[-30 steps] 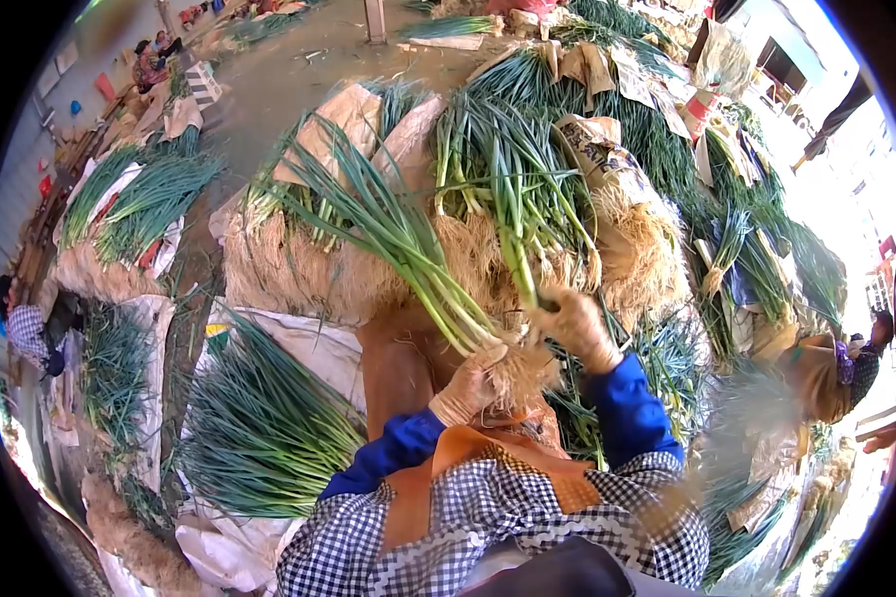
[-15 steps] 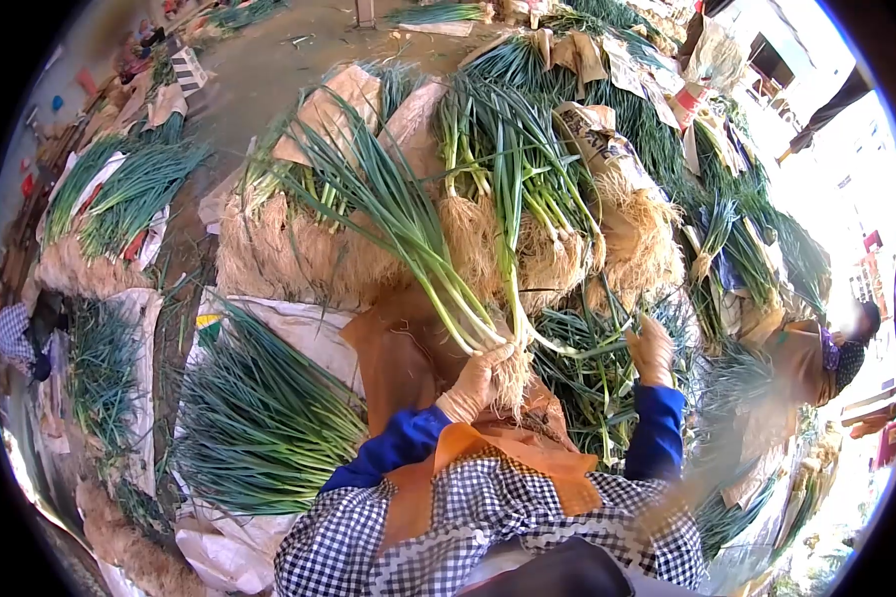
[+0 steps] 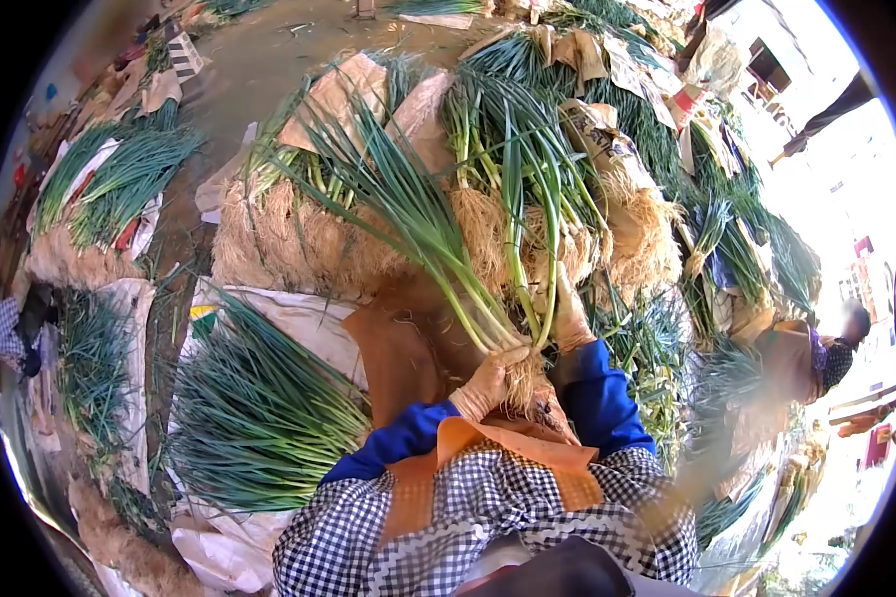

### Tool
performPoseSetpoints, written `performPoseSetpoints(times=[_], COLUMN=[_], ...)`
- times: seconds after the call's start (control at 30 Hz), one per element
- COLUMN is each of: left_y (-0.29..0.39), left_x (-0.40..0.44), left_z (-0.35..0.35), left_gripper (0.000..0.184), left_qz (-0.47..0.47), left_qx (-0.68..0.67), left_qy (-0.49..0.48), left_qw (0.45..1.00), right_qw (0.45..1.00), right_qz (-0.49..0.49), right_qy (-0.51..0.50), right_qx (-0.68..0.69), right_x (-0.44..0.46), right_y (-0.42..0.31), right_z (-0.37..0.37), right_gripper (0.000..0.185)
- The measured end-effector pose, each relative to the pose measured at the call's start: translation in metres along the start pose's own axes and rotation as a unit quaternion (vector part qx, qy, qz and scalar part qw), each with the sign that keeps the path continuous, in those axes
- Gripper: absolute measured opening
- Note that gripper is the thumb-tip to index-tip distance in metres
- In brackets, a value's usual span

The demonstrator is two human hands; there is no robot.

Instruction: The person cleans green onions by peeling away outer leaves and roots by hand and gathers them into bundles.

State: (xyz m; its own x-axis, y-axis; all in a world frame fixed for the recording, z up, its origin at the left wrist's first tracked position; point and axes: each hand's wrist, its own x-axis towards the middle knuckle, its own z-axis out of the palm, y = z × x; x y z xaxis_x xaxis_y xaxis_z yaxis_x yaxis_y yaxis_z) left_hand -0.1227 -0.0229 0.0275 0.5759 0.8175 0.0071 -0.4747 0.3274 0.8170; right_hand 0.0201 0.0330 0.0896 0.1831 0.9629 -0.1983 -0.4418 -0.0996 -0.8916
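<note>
A bunch of long spring onions (image 3: 448, 261) fans up and away from me, with tangled pale roots (image 3: 524, 388) at its near end. My left hand (image 3: 488, 384), in a pale covering, is closed around the white stems just above those roots. On the bunch's right side, my right hand (image 3: 569, 316) is closed at a pale stalk, its fingers partly hidden. An orange-brown apron (image 3: 398, 368) lies under the bunch across my lap.
Green spring onions (image 3: 259, 408) lie on white sheeting at my left. Ahead stand rooted bundles (image 3: 299, 244) with brown paper around them. Loose leaves (image 3: 637, 348) are heaped at my right. Another person (image 3: 838, 348) is at the far right, one more (image 3: 10, 328) at the far left.
My right hand has come inward and forward from the right, where it held a green leaf pulled aside, to the bunch's stalks. My left hand keeps its hold on the stems.
</note>
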Motion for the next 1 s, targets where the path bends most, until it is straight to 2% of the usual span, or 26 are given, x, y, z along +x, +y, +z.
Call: performPoseSetpoints(times=[0.03, 0.07, 0.17, 0.2, 0.23, 0.3, 0.33, 0.4, 0.43, 0.5, 0.53, 0.57, 0.6, 0.63, 0.7, 0.73, 0.77, 0.8, 0.83, 0.87, 0.9, 0.93, 0.97, 1.0], left_y=[-0.004, 0.002, 0.006, 0.008, 0.011, 0.017, 0.013, -0.007, -0.012, -0.024, -0.029, -0.028, -0.021, -0.011, 0.004, -0.004, -0.001, 0.001, 0.005, 0.016, 0.021, 0.024, 0.025, 0.015], left_x=[0.004, 0.002, 0.000, -0.005, -0.008, -0.011, -0.011, -0.007, -0.006, -0.006, -0.005, -0.003, -0.001, 0.000, -0.001, 0.003, 0.006, 0.009, 0.010, 0.006, 0.005, 0.004, 0.002, 0.003], left_z=[0.000, 0.001, -0.001, 0.004, 0.004, 0.004, 0.002, -0.005, -0.005, -0.006, -0.008, -0.009, -0.003, -0.003, -0.009, -0.020, -0.023, -0.026, -0.025, -0.023, -0.021, -0.020, -0.020, -0.029], left_gripper=[0.013, 0.017, 0.020, 0.020, 0.020, 0.015, 0.011, 0.010, 0.010, 0.009, 0.008, 0.007, 0.006, 0.006, 0.010, 0.015, 0.017, 0.017, 0.017, 0.016, 0.016, 0.017, 0.019, 0.022], left_qz=[-0.184, -0.164, -0.177, -0.187, -0.188, -0.218, -0.200, -0.169, -0.139, -0.147, -0.152, -0.156, -0.148, -0.148, -0.149, -0.143, -0.081, -0.085, -0.088, -0.113, -0.116, -0.121, -0.129, -0.118], left_qx=[-0.340, -0.307, -0.327, -0.338, -0.338, -0.323, -0.333, -0.327, -0.319, -0.329, -0.362, -0.396, -0.402, -0.402, -0.394, -0.430, -0.406, -0.402, -0.399, -0.395, -0.392, -0.397, -0.402, -0.395], left_qy=[0.020, 0.018, -0.018, 0.000, 0.001, 0.017, 0.030, 0.056, 0.081, 0.116, 0.109, 0.102, 0.144, 0.147, 0.124, 0.082, 0.069, 0.087, 0.106, 0.099, 0.097, 0.086, 0.076, 0.040], left_qw=[0.922, 0.937, 0.928, 0.922, 0.922, 0.921, 0.921, 0.928, 0.934, 0.926, 0.913, 0.899, 0.892, 0.892, 0.898, 0.888, 0.908, 0.908, 0.907, 0.907, 0.908, 0.906, 0.903, 0.910], right_qw=[0.997, 1.000, 0.997, 0.984, 0.984, 0.981, 0.981, 0.984, 0.984, 0.938, 0.869, 0.767, 0.794, 0.816, 0.815, 0.795, 0.790, 0.743, 0.635, 0.500, 0.452, 0.476, 0.663, 0.812], right_qz=[0.003, 0.011, 0.005, 0.066, 0.032, -0.024, -0.023, -0.044, -0.041, -0.150, -0.201, -0.253, -0.203, -0.152, -0.200, -0.126, -0.087, -0.078, 0.040, 0.169, 0.219, 0.148, 0.035, -0.068], right_qy=[-0.028, 0.011, 0.057, 0.084, 0.068, -0.007, -0.009, 0.075, 0.075, 0.166, 0.161, 0.177, 0.130, 0.082, 0.020, 0.056, 0.118, 0.116, 0.161, 0.165, 0.157, 0.164, 0.169, 0.130], right_qx=[0.069, -0.025, -0.056, -0.142, -0.164, -0.193, -0.193, -0.155, -0.156, -0.264, -0.422, -0.562, -0.558, -0.552, -0.543, -0.591, -0.595, -0.655, -0.755, -0.833, -0.850, -0.851, -0.728, -0.565], right_x=[0.001, -0.003, -0.002, 0.011, 0.012, 0.024, 0.027, 0.029, 0.029, 0.026, 0.020, 0.015, -0.011, -0.037, -0.081, -0.103, -0.115, -0.114, -0.117, -0.120, -0.119, -0.108, -0.087, -0.066], right_y=[0.008, 0.002, 0.000, 0.008, 0.007, 0.014, 0.020, 0.031, 0.037, 0.044, 0.049, 0.054, 0.045, 0.035, 0.025, 0.000, -0.017, -0.017, -0.036, -0.054, -0.069, -0.080, -0.063, -0.046], right_z=[-0.005, -0.001, 0.009, -0.004, 0.004, 0.003, 0.004, 0.008, 0.010, 0.013, 0.004, -0.005, -0.006, -0.014, -0.058, -0.070, -0.096, -0.173, -0.198, -0.222, -0.202, -0.146, -0.125, -0.103], right_gripper=[0.029, 0.030, 0.032, 0.035, 0.037, 0.031, 0.031, 0.029, 0.029, 0.034, 0.033, 0.033, 0.032, 0.032, 0.030, 0.026, 0.027, 0.023, 0.021, 0.025, 0.038, 0.036, 0.036, 0.037])
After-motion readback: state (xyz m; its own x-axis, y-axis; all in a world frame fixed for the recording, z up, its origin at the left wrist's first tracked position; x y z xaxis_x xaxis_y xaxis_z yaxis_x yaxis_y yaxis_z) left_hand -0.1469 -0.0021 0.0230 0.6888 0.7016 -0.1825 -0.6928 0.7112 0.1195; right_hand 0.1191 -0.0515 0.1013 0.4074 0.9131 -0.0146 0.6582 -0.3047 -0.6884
